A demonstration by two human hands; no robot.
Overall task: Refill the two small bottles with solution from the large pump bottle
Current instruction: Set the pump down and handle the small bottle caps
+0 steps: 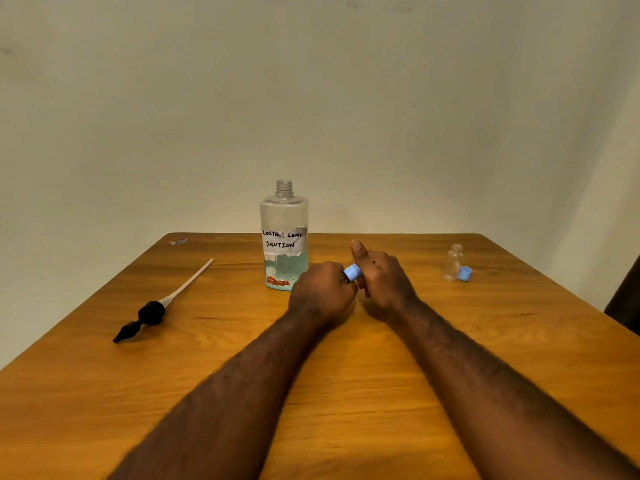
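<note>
A wooden table (450, 375) is standing against a pale wall, with the large bottle (284, 237) upright near its far edge, neck open and pointing straight up, a little bluish solution sitting at its bottom. Just in front of that bottle and slightly to its right, the left hand (322, 292) is clenching a small bottle (345, 278), whose body is hidden in the fist. The small bottle's long axis is slanting, its blue cap (353, 271) pointing up and right. The right hand (381, 278) is meeting it there, fingers curling round the cap's far side, thumb sticking up clear of it. Well to the right of the large bottle, a second small bottle (453, 263) is standing upright and uncapped, a loose blue cap (464, 273) touching its base. Well to the left, the pump (152, 311) is lying flat, its white tube pointing away and toward the large bottle.
</note>
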